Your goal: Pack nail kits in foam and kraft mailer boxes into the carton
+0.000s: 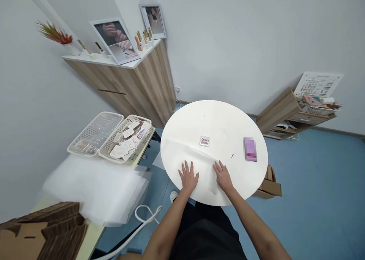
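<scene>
My left hand (pixel 188 176) and my right hand (pixel 223 176) lie flat, fingers spread, on a thin white sheet (pixel 191 156) spread over the near part of a round white table (pixel 225 119). Neither hand holds anything. Beyond my hands, near the table's middle, sits a small clear square box (pixel 204 141) with pink items inside. A pink rectangular object (pixel 250 149), blurred out, lies on the table's right side.
To the left a side table carries two white mesh baskets (pixel 95 132), one with several small packets (pixel 125 144), a stack of translucent sheets (pixel 97 189) and flat cardboard (pixel 42 229). Cardboard boxes (pixel 269 184) sit on the blue floor. Wooden cabinets stand at the back left (pixel 137 85) and right (pixel 285 111).
</scene>
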Available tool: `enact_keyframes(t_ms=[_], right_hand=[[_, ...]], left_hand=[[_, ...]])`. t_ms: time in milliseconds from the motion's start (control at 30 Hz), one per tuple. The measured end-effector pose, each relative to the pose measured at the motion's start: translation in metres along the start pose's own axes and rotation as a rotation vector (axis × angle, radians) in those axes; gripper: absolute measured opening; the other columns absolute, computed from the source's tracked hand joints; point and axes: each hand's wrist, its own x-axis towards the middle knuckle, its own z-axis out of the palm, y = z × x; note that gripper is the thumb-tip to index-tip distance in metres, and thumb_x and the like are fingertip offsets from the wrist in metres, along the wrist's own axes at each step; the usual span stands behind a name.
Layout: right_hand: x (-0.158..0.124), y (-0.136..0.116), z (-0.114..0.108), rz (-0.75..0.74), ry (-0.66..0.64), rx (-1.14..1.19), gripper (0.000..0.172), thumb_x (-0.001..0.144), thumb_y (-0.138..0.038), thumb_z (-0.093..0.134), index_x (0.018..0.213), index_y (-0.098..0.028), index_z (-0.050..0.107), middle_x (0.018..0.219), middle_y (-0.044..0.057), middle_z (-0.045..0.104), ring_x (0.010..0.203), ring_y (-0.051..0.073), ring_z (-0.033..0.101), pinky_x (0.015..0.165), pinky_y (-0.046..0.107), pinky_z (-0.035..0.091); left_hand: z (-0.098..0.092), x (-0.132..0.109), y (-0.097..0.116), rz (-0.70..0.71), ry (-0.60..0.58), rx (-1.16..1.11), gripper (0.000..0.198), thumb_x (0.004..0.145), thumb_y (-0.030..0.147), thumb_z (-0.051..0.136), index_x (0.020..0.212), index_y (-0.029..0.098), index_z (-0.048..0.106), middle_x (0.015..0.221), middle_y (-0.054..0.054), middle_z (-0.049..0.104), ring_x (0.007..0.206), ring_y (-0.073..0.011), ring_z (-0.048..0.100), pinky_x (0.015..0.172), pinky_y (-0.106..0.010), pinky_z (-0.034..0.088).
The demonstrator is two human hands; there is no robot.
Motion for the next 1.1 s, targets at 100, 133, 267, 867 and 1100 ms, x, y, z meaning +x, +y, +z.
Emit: enact_keyframes(t_ms=[100, 133, 267, 867, 1100], right_hand=[[-0.018, -0.013, 0.010, 0.013, 0.010, 0.005, 0.069, 0.076, 0.004, 0.035, 0.142, -0.014, 0.046, 0.154, 0.010, 0.035, 0.146, 0.032, 0.020, 0.111, 0.058, 0.031], [-0.022, -0.017, 0.012, 0.002, 0.006, 0.013, 0.069, 0.076, 0.003, 0.036, 0.143, -0.014, 0.045, 0.155, 0.010, 0.034, 0.146, 0.033, 0.019, 0.111, 0.059, 0.030], [-0.027, -0.032, 0.014, -0.070, -0.018, 0.071, 0.068, 0.079, -0.003, 0.041, 0.145, -0.018, 0.042, 0.155, 0.008, 0.033, 0.147, 0.033, 0.018, 0.115, 0.064, 0.019], [0.077, -0.003, -0.025, 0.038, 0.036, 0.228, 0.058, 0.096, -0.039, 0.041, 0.148, -0.016, 0.033, 0.149, 0.017, 0.042, 0.139, 0.028, 0.035, 0.117, 0.057, 0.013], [0.171, 0.031, -0.016, 0.131, -0.139, 0.176, 0.080, 0.083, -0.033, 0.061, 0.151, -0.013, 0.024, 0.158, 0.017, 0.025, 0.144, 0.032, 0.025, 0.116, 0.052, 0.020]], left_hand=[[0.009, -0.005, 0.016, -0.019, 0.005, -0.008, 0.070, 0.091, 0.045, 0.045, 0.153, 0.020, 0.024, 0.161, -0.018, 0.006, 0.147, -0.0429, 0.004, 0.108, -0.073, 0.010], [0.011, -0.007, 0.019, -0.032, -0.002, -0.005, 0.069, 0.092, 0.047, 0.044, 0.152, 0.020, 0.024, 0.161, -0.018, 0.007, 0.147, -0.0426, 0.005, 0.108, -0.073, 0.010], [0.011, -0.005, 0.022, -0.039, -0.020, 0.053, 0.071, 0.092, 0.055, 0.041, 0.152, 0.020, 0.025, 0.161, -0.018, 0.010, 0.147, -0.0414, 0.006, 0.109, -0.072, 0.008], [-0.026, 0.091, -0.049, 0.448, -0.065, 0.164, 0.092, 0.080, 0.077, 0.046, 0.153, 0.029, 0.018, 0.162, -0.011, 0.010, 0.147, -0.0390, 0.008, 0.113, -0.066, -0.005], [-0.041, 0.126, -0.063, 0.570, -0.108, 0.226, 0.097, 0.075, 0.083, 0.044, 0.153, 0.032, 0.017, 0.161, -0.009, 0.017, 0.147, -0.0384, 0.009, 0.114, -0.062, -0.002]])
